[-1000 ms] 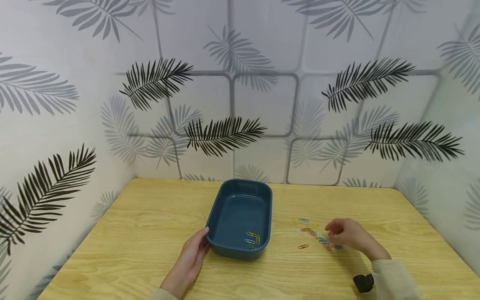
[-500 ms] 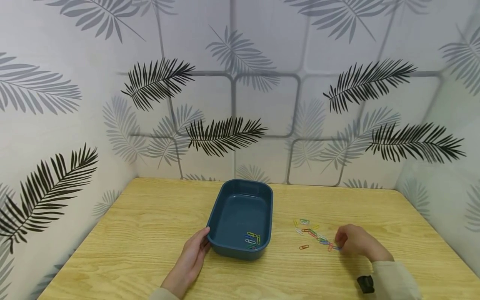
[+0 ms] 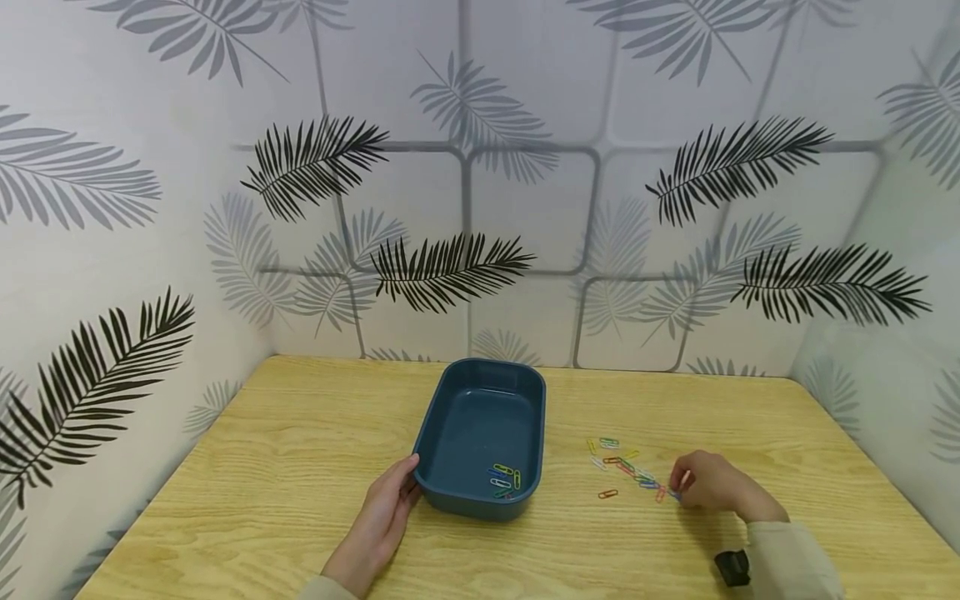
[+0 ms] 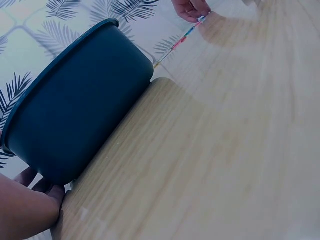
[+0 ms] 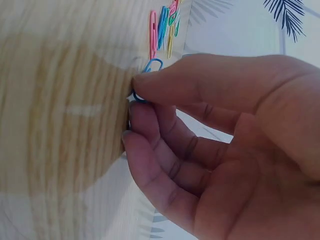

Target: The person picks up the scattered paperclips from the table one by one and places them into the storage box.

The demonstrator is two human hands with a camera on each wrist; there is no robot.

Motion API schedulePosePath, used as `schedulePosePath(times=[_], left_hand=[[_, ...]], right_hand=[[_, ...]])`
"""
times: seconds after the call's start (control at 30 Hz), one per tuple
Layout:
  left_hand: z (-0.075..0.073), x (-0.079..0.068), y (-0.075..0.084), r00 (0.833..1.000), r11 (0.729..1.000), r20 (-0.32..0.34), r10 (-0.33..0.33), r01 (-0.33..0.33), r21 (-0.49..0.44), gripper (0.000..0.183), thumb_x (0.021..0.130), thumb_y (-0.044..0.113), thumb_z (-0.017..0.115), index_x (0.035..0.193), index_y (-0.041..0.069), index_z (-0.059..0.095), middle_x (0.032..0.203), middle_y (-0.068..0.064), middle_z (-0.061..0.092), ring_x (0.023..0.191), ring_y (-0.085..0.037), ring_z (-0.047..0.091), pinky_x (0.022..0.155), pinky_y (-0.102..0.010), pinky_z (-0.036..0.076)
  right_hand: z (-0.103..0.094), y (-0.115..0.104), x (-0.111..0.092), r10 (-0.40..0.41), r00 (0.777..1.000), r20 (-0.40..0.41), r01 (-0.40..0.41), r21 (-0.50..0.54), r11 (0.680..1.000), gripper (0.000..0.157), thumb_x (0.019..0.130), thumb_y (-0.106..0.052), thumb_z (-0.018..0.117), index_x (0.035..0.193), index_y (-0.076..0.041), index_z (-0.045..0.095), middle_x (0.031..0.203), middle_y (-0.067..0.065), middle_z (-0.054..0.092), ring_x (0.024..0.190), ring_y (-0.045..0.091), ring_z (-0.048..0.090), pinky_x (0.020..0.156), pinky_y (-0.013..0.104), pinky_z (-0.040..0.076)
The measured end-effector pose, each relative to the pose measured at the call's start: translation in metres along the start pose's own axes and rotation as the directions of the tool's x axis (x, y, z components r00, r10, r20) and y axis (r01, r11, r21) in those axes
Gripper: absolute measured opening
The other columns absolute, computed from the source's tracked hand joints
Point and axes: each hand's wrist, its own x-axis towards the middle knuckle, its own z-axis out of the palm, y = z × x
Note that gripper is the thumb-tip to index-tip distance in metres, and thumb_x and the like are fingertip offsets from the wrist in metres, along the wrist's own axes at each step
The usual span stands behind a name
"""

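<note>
In the head view, a dark blue rectangular tub [image 3: 474, 507] stands on the table with several paper clips [image 3: 502, 483] in its near right corner. My left hand [image 3: 381, 515] grips the tub's near left corner, thumb at the rim and fingers against the outer wall. To the right lies a loose scatter of coloured paper clips [image 3: 626, 467]. At the scatter's right end my right hand [image 3: 712, 482] is low over the tabletop. Close up in the right wrist view, its thumb and fingers pinch a blue paper clip [image 5: 156, 63], partly hidden by the thumb. A pink paper clip [image 5: 153, 32] lies just beyond.
A single red-orange paper clip [image 3: 608, 494] lies nearer the front, apart from the others. The wooden table [image 3: 270, 467] ends at leaf-patterned walls [image 3: 525, 208] at the back and sides. A black band [image 3: 732, 568] hangs below the right sleeve.
My right hand has moved slightly right and toward the near side, from above the clips to the blue one at the end. Left hand and tub have stayed put.
</note>
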Motion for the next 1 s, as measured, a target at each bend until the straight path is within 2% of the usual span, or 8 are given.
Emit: schedulePosePath(times=[0.23,0.53,0.73,0.83,1.0], left_hand=[[0.000,0.000,0.000,1.000,1.000,-0.009,-0.008,0.008,0.002,0.057,0.102,0.025,0.050,0.139,-0.015,0.034,0.141,-0.023,0.040,0.126,-0.021,0.042,0.112,-0.038,0.028],[0.001,-0.001,0.001,1.000,1.000,0.003,0.013,-0.013,-0.009,0.058,0.102,0.025,0.050,0.139,-0.016,0.034,0.136,-0.018,0.047,0.122,-0.018,0.045,0.110,-0.037,0.030],[0.001,-0.001,0.001,1.000,1.000,0.006,0.013,-0.013,-0.009,0.057,0.103,0.024,0.047,0.140,-0.016,0.031,0.143,-0.026,0.037,0.130,-0.025,0.037,0.113,-0.040,0.025],[0.001,-0.001,0.001,1.000,1.000,0.001,0.014,-0.014,-0.007,0.056,0.103,0.024,0.048,0.139,-0.016,0.032,0.141,-0.024,0.041,0.128,-0.023,0.040,0.113,-0.039,0.027],[0.001,0.000,0.001,1.000,1.000,0.003,0.016,-0.016,-0.005,0.056,0.102,0.024,0.049,0.138,-0.016,0.034,0.137,-0.020,0.045,0.124,-0.020,0.043,0.111,-0.037,0.029]], right_hand=[[0.002,0.004,0.000,0.019,1.000,-0.004,-0.019,0.019,1.000,0.015,0.069,0.007,0.066,0.077,-0.005,0.063,0.075,0.001,0.060,0.067,0.016,0.050,0.058,0.031,0.044],[0.003,0.005,-0.001,0.036,0.999,-0.015,-0.035,0.067,0.997,0.009,0.072,0.004,0.063,0.079,-0.003,0.063,0.070,0.000,0.057,0.061,0.016,0.049,0.053,0.029,0.043],[0.002,0.003,0.002,0.000,0.996,-0.094,0.007,0.075,0.997,0.003,0.081,-0.001,0.064,0.081,-0.002,0.061,0.072,0.000,0.057,0.062,0.017,0.048,0.054,0.030,0.042],[0.001,-0.003,0.005,0.004,0.990,-0.141,0.008,0.088,0.996,0.001,0.084,-0.001,0.063,0.084,0.000,0.062,0.075,0.001,0.058,0.065,0.017,0.051,0.056,0.030,0.046],[-0.002,-0.018,0.011,0.009,0.985,-0.173,0.016,0.143,0.990,0.012,0.088,-0.001,0.061,0.097,0.004,0.064,0.083,0.005,0.062,0.070,0.019,0.057,0.061,0.033,0.052]])
